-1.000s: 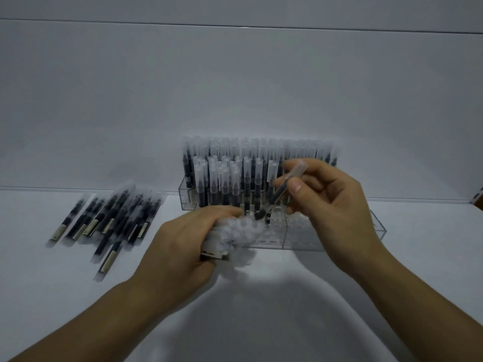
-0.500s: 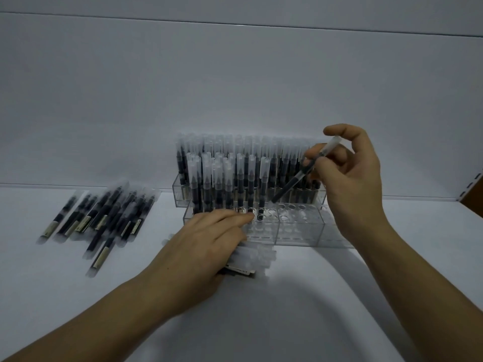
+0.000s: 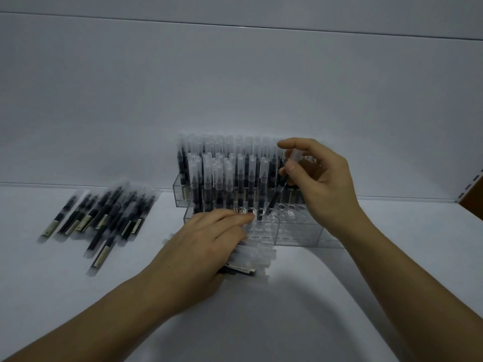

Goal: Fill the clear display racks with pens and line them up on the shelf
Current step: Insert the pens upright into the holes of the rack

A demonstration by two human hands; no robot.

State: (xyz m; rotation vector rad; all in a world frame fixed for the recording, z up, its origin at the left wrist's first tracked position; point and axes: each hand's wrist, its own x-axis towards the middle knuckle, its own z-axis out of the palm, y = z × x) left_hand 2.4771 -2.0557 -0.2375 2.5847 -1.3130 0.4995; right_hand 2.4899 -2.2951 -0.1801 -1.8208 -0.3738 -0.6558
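— As the right hand (image 3: 322, 186) pinches one pen (image 3: 276, 197) between thumb and curled fingers, where does that pen sit?
— Tilted, cap up, dark tip at a hole in the front rack (image 3: 300, 232), just right of the pens standing there. I cannot tell whether the tip is inside.
— And the racks?
— The front rack touches the back rack (image 3: 179, 193), which is packed full at the back edge of the shelf (image 3: 261, 322).
— The left hand?
— The left hand (image 3: 209, 244) lies with fingers straight and together on a bundle of pens (image 3: 258, 254) at the front rack's foot, fingertips touching the rack's top.
— Anything else?
— Loose pens (image 3: 104, 218) lie towards the shelf's left end, well apart from the racks
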